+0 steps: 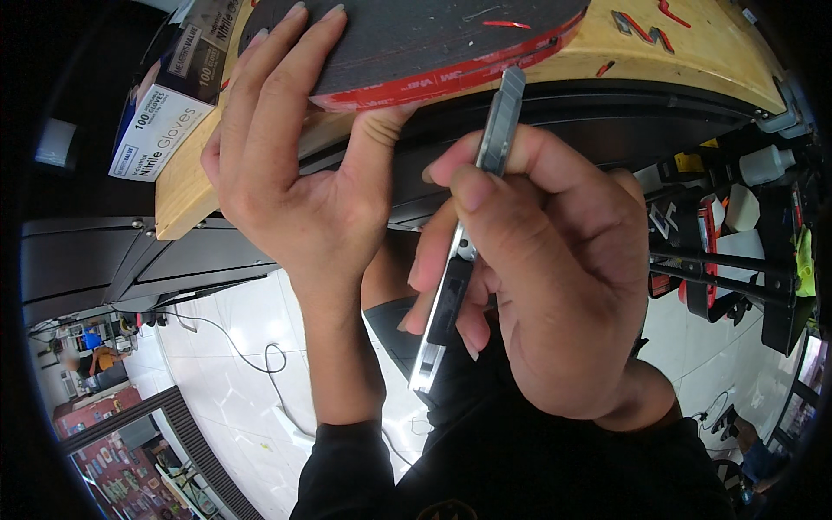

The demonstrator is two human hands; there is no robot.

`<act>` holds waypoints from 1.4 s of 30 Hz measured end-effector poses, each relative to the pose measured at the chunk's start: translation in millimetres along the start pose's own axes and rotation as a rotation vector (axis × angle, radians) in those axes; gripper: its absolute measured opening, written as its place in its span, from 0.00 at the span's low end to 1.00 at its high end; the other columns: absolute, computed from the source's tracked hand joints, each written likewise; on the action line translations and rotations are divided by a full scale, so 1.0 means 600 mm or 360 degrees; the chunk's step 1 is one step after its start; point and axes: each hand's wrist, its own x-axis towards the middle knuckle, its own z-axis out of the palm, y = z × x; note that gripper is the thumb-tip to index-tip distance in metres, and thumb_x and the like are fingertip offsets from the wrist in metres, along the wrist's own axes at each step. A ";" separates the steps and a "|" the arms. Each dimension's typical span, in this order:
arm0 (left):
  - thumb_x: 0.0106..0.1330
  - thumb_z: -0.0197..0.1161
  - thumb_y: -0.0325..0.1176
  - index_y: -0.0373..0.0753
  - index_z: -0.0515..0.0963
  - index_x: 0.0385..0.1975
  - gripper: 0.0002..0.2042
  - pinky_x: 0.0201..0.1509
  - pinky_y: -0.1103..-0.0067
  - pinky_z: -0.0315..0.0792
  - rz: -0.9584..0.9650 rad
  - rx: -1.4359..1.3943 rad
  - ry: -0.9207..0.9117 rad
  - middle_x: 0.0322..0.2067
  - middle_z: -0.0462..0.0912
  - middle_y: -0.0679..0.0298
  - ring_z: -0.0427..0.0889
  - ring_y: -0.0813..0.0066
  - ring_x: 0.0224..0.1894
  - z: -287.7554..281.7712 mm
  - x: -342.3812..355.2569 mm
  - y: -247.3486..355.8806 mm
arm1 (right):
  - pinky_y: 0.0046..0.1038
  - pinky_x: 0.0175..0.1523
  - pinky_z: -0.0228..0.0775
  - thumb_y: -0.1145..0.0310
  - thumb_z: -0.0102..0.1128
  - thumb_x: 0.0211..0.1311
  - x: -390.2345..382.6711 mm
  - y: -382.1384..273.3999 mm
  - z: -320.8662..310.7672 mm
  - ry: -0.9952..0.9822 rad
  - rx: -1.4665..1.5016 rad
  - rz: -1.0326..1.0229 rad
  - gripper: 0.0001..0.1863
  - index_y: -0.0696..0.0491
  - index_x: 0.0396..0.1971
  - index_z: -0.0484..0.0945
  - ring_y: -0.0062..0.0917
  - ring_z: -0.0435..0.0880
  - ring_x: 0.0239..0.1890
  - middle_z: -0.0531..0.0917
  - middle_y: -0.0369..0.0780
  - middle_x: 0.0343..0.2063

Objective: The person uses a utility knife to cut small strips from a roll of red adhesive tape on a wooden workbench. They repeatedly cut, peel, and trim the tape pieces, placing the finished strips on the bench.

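Observation:
My right hand point(568, 260) is closed round a slim silver snap-off utility knife point(451, 299), pinching it between thumb and fingers. The knife's blade is out, and its tip points up at the red tape point(407, 91) along the near edge of a dark, curved, flat panel point(416, 48). In this view the tip overlaps the edge; I cannot tell whether it touches. My left hand point(295, 165) grips the panel's left part, fingers stretched over the top and thumb against the lower edge. A thin red strip point(507, 24) lies on the panel.
The wooden worktop point(719, 52) carries small grey letter-shaped pieces point(641, 33) and red scraps. A glove box point(165, 121) stands at its left end. Dark drawers point(87, 251) sit below. At right hangs a black rack point(771, 286) with bottles and tools. A cable point(238, 347) crosses the white floor.

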 end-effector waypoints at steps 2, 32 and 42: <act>0.52 0.79 0.35 0.43 0.85 0.51 0.24 0.57 0.72 0.78 0.0011 0.0033 -0.0027 0.53 0.85 0.57 0.84 0.63 0.55 -0.002 0.000 0.001 | 0.16 0.12 0.63 0.65 0.50 0.76 -0.001 0.000 0.002 0.0007 -0.0022 0.0003 0.15 0.65 0.46 0.75 0.25 0.84 0.15 0.83 0.46 0.19; 0.50 0.80 0.40 0.49 0.87 0.49 0.23 0.53 0.74 0.76 0.0388 0.0063 0.0076 0.52 0.86 0.62 0.85 0.67 0.53 -0.009 -0.006 -0.033 | 0.15 0.15 0.64 0.67 0.48 0.77 -0.008 0.002 0.018 0.0048 -0.0051 0.0006 0.14 0.64 0.47 0.73 0.23 0.84 0.17 0.82 0.46 0.22; 0.50 0.80 0.39 0.47 0.87 0.49 0.23 0.53 0.74 0.77 0.0340 0.0095 -0.0010 0.51 0.86 0.61 0.85 0.67 0.53 -0.012 -0.002 -0.036 | 0.16 0.24 0.69 0.76 0.51 0.74 -0.009 -0.002 0.028 0.0134 0.0133 0.0082 0.05 0.64 0.39 0.72 0.10 0.78 0.20 0.81 0.39 0.21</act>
